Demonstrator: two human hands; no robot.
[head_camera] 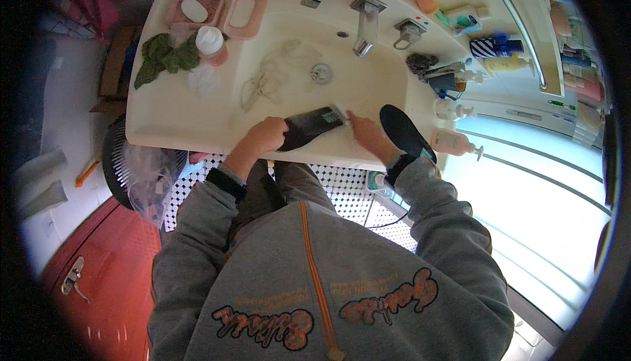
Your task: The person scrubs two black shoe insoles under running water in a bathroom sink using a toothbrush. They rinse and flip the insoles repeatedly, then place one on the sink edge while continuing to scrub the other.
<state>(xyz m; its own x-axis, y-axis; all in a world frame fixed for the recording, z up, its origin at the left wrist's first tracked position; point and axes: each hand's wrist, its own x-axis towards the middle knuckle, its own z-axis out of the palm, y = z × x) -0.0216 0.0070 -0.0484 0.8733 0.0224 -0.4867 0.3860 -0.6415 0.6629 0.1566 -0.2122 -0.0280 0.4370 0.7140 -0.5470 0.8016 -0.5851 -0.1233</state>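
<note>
My left hand (266, 135) grips one end of a dark shoe insole (308, 128), held tilted over the near rim of the washbasin (187, 122). A pale label patch shows near the insole's other end. There, my right hand (367, 133) is closed around a small pale brush-like object (339, 113) that meets the insole's end; it is blurred and mostly hidden by the fingers. A second black insole (402, 125) lies on the basin's right edge, just beyond my right wrist. Water or suds streak the basin floor near the drain (321, 73).
A faucet (367, 26) stands at the back. Soap dishes (241, 16), a white-capped bottle (210, 40) and a green cloth (165, 58) occupy the left ledge. Pump bottles (453, 141) and a dark cup (443, 81) line the right side. A black basket (116, 164) hangs or stands at lower left.
</note>
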